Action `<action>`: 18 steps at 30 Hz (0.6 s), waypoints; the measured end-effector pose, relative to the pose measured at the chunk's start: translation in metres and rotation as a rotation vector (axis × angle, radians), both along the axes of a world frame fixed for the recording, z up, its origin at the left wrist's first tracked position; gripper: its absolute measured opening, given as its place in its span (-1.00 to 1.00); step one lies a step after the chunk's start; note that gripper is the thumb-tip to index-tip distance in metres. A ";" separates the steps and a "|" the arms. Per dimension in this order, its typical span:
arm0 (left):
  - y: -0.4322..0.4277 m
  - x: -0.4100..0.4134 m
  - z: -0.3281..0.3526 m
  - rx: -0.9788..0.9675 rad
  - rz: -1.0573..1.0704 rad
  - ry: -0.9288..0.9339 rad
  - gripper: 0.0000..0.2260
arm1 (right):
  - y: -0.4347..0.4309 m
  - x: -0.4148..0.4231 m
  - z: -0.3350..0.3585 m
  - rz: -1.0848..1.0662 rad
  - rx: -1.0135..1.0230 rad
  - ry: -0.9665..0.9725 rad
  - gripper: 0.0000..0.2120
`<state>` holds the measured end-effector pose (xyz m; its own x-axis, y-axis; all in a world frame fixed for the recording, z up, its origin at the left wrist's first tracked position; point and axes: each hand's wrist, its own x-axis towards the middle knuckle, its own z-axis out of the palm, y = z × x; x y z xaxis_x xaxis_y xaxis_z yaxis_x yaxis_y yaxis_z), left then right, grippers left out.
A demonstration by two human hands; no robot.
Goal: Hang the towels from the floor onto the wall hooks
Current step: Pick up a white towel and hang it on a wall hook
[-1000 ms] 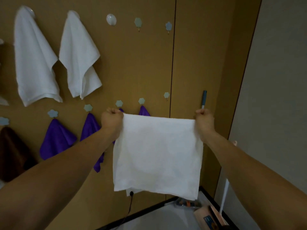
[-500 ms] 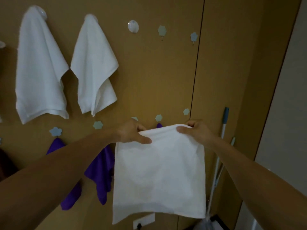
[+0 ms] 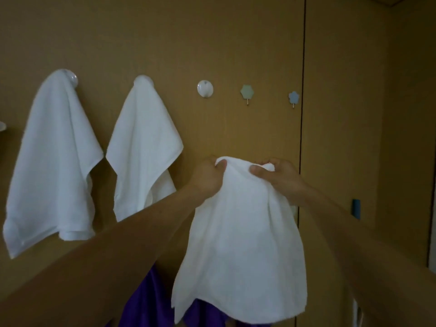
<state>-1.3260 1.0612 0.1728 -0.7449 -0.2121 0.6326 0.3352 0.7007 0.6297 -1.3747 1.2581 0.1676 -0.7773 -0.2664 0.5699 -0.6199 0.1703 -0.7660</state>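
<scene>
view: head
left hand [image 3: 207, 175]: pinches top edge of towel [image 3: 240, 244], thumb in front
right hand [image 3: 280, 178]: pinches same edge, near the left; cloth bunched between them, probably to form a hump for a hook
towel: in the air, hanging free, below round hook [image 3: 205, 88], not touching it
round hook: bare, next after hung towels [image 3: 144, 149]; likely target
purple towels [image 3: 146, 300]: lower row, behind towel

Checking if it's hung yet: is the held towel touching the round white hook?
Apart. The head view shows bare wall between the towel and the round hook above it.
</scene>
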 end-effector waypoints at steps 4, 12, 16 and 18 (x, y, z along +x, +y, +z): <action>-0.006 -0.025 0.043 -0.142 0.142 0.148 -0.76 | -0.019 -0.035 0.042 0.027 -0.162 0.038 -0.74; -0.045 -0.071 0.122 0.041 0.223 0.411 -0.71 | -0.083 -0.103 0.126 0.124 -0.358 0.156 -0.71; -0.058 -0.093 0.171 0.104 0.298 0.534 -0.74 | -0.114 -0.123 0.176 0.060 -0.348 0.286 -0.57; -0.064 -0.101 0.191 0.093 0.339 0.588 -0.76 | -0.126 -0.131 0.198 0.052 -0.352 0.341 -0.57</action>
<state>-1.4268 0.9975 0.3635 -0.1661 -0.4456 0.8797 0.4118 0.7792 0.4725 -1.5057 1.1322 0.3657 -0.5220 -0.0453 0.8518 -0.8459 -0.1004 -0.5237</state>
